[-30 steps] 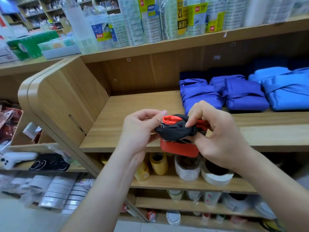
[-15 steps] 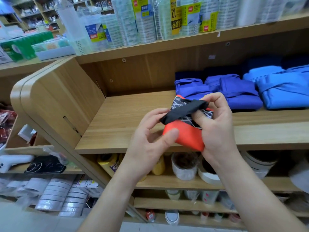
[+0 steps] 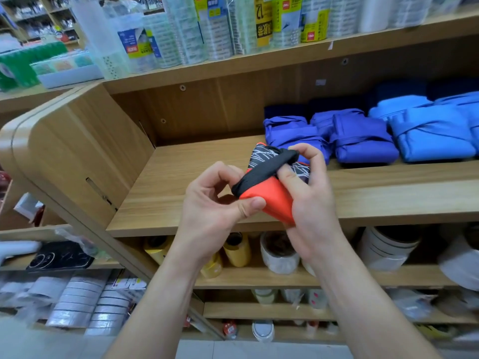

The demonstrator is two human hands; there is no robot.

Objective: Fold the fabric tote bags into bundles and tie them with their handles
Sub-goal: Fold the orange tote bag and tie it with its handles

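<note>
Since 1 s ago: orange tote bundle (image 3: 272,203) rotated, black handle (image 3: 261,168) now taut across it. Left hand (image 3: 215,206) pinches bundle; right hand (image 3: 313,203) grips handle. Tie likely near closing.

A wooden shelf (image 3: 181,182) stands under a higher board crowded with clear-wrapped packs of tape rolls (image 3: 215,29), and green packs (image 3: 23,63) lie far left. On the board below lie yellow rolls (image 3: 237,251) beside a whitish roll (image 3: 278,255). Stacked white tape rolls (image 3: 77,301) fill the lower left, below a black packaged item (image 3: 59,257).
</note>
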